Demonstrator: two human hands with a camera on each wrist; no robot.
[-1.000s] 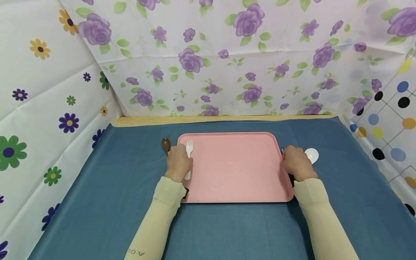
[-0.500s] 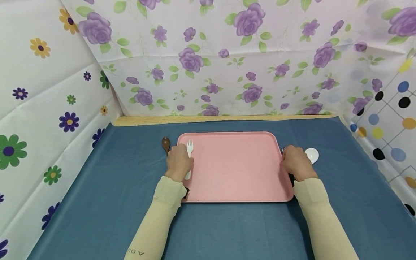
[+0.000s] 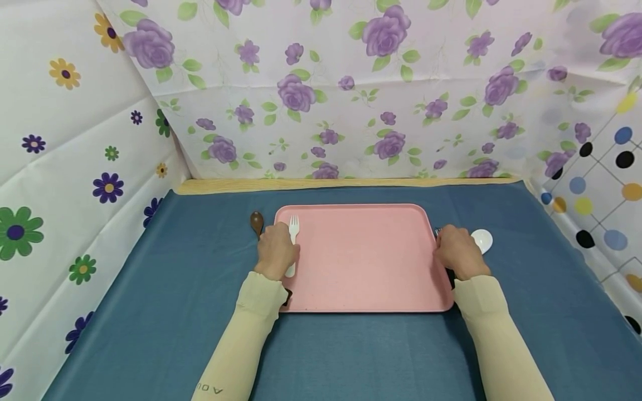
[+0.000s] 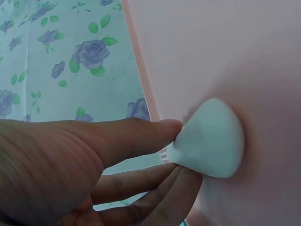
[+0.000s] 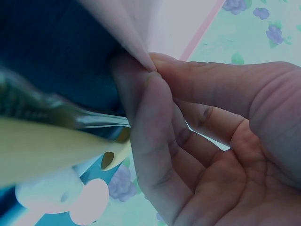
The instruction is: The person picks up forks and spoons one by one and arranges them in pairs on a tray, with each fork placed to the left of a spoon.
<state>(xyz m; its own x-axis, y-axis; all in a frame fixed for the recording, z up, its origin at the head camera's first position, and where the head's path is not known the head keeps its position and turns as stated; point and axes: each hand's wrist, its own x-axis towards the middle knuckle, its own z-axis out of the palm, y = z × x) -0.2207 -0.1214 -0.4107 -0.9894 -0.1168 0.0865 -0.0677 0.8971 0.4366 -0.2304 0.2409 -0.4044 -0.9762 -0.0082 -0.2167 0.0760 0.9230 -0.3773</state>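
Note:
A pink tray [image 3: 361,256] lies on the blue cloth in front of me. Over its left side, my left hand [image 3: 275,252] pinches a white fork [image 4: 211,141]. The thumb is on one side of the handle and the fingers on the other, as the left wrist view shows. The tines point away from me, and the wide rounded handle end lies over the tray. At the opposite side, my right hand [image 3: 457,250] grips the tray's edge between thumb and index finger [image 5: 153,108]. The rim's gripped part is hidden by the fingers.
A brown spoon [image 3: 256,221] lies just left of the tray. Beyond my right hand lies a white spoon [image 3: 482,240], with metal tines [image 3: 437,230] showing beside the tray. A blurred pale yellow handle [image 5: 51,148] crosses the right wrist view. Patterned sheets [image 3: 351,122] surround the table.

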